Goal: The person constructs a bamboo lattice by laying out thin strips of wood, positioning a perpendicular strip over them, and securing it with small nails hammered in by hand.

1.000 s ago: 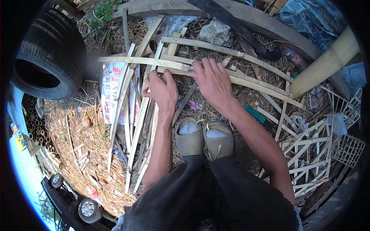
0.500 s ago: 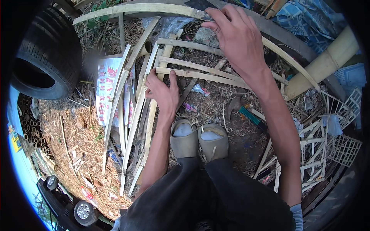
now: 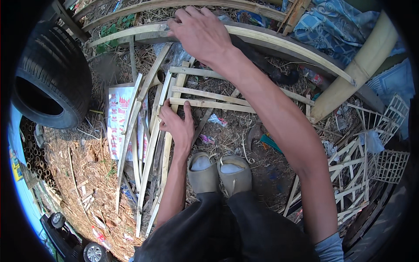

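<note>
My left hand is curled at the ends of some split bamboo strips. Its thumb and forefinger sit at the lowest crosswise strip and the end of a pale upright slat; the other fingers are partly hidden. Stretched across to the far side, my right hand has its fingers bent over a long, curved bamboo strip. Its thumb is hidden behind the hand. Several long bamboo strips lie in a loose bundle left of my left forearm.
A black tyre stands at the left beside a printed white sheet. A thick bamboo pole slants at the right, above lattice frames. Near my feet lies a green-handled tool, partly covered by my right arm. Blue patterned cloth hangs behind.
My right hand has moved left along the long curved strip. My left hand keeps its place at the strip ends. The whole view has shifted, showing more of the far side.
</note>
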`<state>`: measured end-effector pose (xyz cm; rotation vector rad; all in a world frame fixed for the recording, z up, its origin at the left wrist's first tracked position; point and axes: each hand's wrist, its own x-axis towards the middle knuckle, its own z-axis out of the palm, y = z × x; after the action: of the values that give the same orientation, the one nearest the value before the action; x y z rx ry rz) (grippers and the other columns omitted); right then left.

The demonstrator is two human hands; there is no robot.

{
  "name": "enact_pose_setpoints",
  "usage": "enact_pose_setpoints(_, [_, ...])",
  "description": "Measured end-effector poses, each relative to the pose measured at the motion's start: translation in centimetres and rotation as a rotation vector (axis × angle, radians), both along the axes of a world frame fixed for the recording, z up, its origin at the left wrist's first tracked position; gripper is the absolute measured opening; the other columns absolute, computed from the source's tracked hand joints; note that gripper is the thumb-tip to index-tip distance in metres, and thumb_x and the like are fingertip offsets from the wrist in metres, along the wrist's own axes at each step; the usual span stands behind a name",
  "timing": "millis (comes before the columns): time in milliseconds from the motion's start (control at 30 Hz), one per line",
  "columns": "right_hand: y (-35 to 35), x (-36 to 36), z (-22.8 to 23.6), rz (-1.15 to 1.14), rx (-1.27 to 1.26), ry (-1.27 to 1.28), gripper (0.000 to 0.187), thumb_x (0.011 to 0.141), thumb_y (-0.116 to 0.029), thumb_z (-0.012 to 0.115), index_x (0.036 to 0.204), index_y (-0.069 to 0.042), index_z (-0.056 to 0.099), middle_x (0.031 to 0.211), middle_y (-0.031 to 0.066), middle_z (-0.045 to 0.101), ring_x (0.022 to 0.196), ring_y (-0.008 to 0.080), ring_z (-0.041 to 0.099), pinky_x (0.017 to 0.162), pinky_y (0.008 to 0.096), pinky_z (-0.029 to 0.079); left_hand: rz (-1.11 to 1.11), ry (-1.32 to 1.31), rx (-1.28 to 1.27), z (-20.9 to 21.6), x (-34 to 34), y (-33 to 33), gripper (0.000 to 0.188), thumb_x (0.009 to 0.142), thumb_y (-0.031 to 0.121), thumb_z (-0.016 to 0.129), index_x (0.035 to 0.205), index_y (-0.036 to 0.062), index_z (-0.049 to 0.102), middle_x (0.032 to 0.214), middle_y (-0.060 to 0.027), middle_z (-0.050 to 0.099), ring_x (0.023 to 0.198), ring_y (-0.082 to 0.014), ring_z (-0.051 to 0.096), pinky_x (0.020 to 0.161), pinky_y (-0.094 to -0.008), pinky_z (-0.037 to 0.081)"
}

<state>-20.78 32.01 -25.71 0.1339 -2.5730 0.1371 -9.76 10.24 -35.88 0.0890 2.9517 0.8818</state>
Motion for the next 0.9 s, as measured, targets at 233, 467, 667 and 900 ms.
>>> enact_pose_setpoints(233, [-1.7, -4.2, -3.2, -0.158, -0.058, -0.124, 0.026, 0.092, -0.027, 0.068, 0.112, -0.01, 0.075, 0.116, 0.0117, 0.065, 0.12, 0.0306, 0.057, 0.098, 0.044, 0.047, -0.015, 0.033, -0.006, -0.1, 0.0, 0.1, 0.066, 0.099, 0.042, 0.064, 0.143, -0.0038, 0.044, 0.132, -0.0181, 0.054, 0.13, -0.0321, 0.045, 0.105, -0.0591, 0.024])
enact_pose_setpoints(467, [0.2, 2.1, 0.6, -0.092, -0.3, 0.079, 0.048, 0.089, -0.018, 0.072, 0.134, -0.004, 0.063, 0.137, 0.0213, 0.056, 0.132, 0.0381, 0.048, 0.112, 0.0544, 0.034, -0.013, 0.018, 0.008, 0.1, -0.4, -0.7, 0.069, 0.099, 0.044, 0.064, 0.142, -0.0056, 0.044, 0.128, -0.02, 0.055, 0.127, -0.0322, 0.048, 0.105, -0.057, 0.025])
enact_pose_setpoints(667, [-0.7, 18.9, -1.6, -0.395, -0.715, -0.006, 0.019, 0.088, -0.011, 0.077, 0.102, -0.002, 0.069, 0.088, 0.0094, 0.064, 0.083, 0.0274, 0.06, 0.077, 0.038, 0.05, -0.032, 0.039, 0.016, -0.2, 0.1, 0.4, 0.069, 0.099, 0.043, 0.062, 0.144, -0.0063, 0.042, 0.129, -0.0201, 0.055, 0.125, -0.0325, 0.048, 0.104, -0.06, 0.025])
enact_pose_setpoints(900, [-6.6, 32.1, -8.4, -0.739, -0.471, -0.474, 0.066, 0.087, -0.042, 0.08, 0.126, 0.004, 0.054, 0.114, 0.0187, 0.057, 0.108, 0.0358, 0.053, 0.096, 0.0473, 0.042, -0.023, 0.112, -0.006, -0.4, 0.1, 0.8, 0.07, 0.1, 0.042, 0.061, 0.147, -0.0041, 0.041, 0.127, -0.0189, 0.054, 0.122, -0.0329, 0.049, 0.104, -0.0605, 0.025])
